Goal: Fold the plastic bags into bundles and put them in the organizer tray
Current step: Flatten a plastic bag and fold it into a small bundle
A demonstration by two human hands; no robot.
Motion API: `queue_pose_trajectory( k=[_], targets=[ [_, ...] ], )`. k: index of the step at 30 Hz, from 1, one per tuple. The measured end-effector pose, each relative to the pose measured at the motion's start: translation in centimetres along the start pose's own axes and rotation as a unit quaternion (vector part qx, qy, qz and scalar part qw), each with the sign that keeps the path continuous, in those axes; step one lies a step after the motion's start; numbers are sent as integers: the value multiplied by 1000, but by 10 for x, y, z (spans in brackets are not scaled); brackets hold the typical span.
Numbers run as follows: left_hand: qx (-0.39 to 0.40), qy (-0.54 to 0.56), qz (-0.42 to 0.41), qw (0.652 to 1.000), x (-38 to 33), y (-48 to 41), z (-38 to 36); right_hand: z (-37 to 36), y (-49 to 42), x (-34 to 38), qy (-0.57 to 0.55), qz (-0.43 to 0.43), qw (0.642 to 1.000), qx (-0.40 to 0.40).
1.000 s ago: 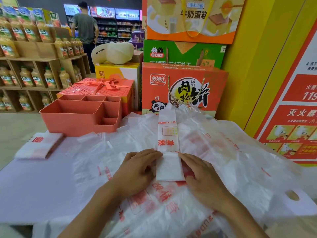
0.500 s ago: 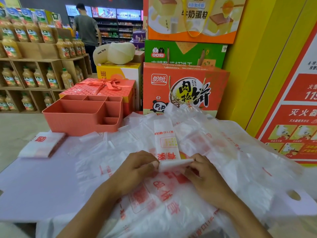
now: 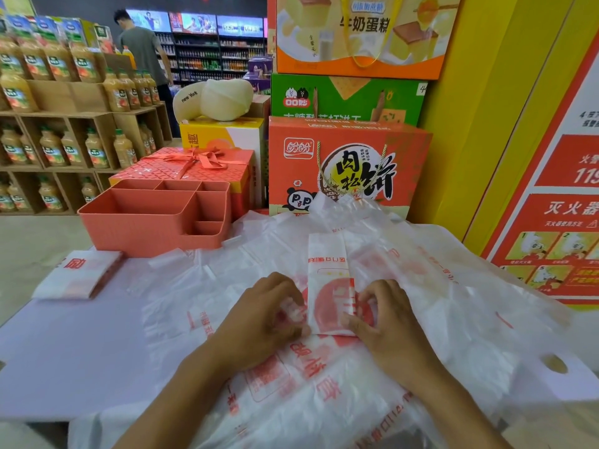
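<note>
From my feed, a pale table (image 3: 64, 351) fills the lower frame. A loose pile of white bags (image 3: 437, 312) with red Chinese print covers its centre and right. At the right edge, a red poster (image 3: 567, 209) on the yellow wall reads "灭火器".

Three boxes are stacked behind the pile. An orange box (image 3: 350, 157) at the bottom is marked "肉松饼" and has a panda on it. A green box (image 3: 346, 95) sits on that, and the top box (image 3: 363, 30) reads "牛奶蛋糕". Shelves (image 3: 81, 118) of juice bottles take the upper left, and a person (image 3: 142, 50) stands beyond them.

The coral tray (image 3: 152, 228) stands at the table's far left, its compartments facing up, touching the pile's edge. Just behind it is a red gift box (image 3: 194, 163) with a ribbon. Further back, a cream cap (image 3: 210, 98) lettered "new York" rests on a yellow box (image 3: 223, 137).

One folded bundle (image 3: 77, 275) lies alone at centre left, in front of the tray and apart from it.

At centre, a narrow folded strip (image 3: 329, 286) of bag lies on the pile, running away from me. Its red print is too blurred to read. My left hand (image 3: 265, 319) pinches its near left edge with curled fingers. My right hand (image 3: 385, 319) grips the near right edge the same way.
</note>
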State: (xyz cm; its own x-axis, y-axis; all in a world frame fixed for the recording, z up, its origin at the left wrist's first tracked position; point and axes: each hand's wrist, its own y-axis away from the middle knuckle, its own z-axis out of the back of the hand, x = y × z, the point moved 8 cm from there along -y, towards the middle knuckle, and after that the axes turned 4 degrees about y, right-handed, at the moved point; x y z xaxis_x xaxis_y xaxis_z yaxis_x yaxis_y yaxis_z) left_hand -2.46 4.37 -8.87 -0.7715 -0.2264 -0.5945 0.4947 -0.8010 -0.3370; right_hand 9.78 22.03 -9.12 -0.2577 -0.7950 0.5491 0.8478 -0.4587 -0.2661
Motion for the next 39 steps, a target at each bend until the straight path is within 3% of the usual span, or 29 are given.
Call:
queue_pose_trajectory(
  k=[6,13,30,39],
  targets=[
    [50,-53,5,997,1,2,-8,-16,2,8,90,49,991,83],
    [27,-64,10,998,9,-1,-7,-17,1,7,111,63,989,77],
    [-26,48,-3,999,6,-1,2,-9,0,0,-80,29,995,57],
    [11,19,-9,1000,0,-1,0,-7,-3,0,-73,27,996,47]
  ],
)
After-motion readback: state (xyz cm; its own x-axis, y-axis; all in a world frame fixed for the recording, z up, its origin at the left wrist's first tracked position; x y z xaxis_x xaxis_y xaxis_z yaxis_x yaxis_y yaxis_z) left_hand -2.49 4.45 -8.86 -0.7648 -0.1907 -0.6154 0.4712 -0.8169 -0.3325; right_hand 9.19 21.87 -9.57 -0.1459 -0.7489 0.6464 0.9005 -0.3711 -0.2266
